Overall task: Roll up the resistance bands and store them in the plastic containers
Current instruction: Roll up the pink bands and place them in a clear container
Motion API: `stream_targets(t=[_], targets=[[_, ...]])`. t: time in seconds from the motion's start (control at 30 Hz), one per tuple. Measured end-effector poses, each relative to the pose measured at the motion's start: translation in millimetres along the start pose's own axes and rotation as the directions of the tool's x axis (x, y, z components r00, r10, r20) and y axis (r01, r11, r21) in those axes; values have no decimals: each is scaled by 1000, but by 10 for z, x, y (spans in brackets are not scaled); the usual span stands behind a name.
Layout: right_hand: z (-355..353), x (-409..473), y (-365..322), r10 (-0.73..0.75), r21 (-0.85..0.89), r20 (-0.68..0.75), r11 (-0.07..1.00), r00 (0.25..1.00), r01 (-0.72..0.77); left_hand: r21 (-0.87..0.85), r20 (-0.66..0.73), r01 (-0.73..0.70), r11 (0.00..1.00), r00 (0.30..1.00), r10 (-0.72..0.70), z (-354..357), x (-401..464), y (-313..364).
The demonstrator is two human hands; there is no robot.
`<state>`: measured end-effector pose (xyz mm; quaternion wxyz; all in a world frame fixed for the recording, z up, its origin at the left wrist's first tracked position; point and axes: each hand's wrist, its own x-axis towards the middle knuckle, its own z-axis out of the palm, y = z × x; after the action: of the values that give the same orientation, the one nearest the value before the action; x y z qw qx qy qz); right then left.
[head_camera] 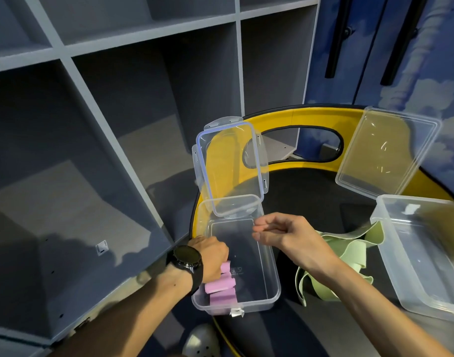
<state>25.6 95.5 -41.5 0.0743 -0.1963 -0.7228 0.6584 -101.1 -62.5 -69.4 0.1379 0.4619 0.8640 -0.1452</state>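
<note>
Left hand gripping pink rolled band inside clear container, right hand loosely curled, empty, above rim

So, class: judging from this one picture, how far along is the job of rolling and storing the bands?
Done: pink rolled bands already lie in the near open container. In hand: the left hand reaches into that container at the pink rolls, while the right hand hovers above it, holding nothing visible. Left: the green band lies unrolled on the black surface, and the second container looks empty.
</note>
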Motion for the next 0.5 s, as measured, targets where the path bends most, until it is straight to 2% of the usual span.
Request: stream_targets(t=[0.2, 0.5], targets=[[4, 14, 12, 5, -2, 5, 1000, 1000, -5, 74, 77, 3, 997, 997, -9, 5, 59, 77], [-7, 20, 17, 11, 4, 0, 1000, 1000, -11, 64, 81, 23, 998, 996, -29, -16, 86, 66]])
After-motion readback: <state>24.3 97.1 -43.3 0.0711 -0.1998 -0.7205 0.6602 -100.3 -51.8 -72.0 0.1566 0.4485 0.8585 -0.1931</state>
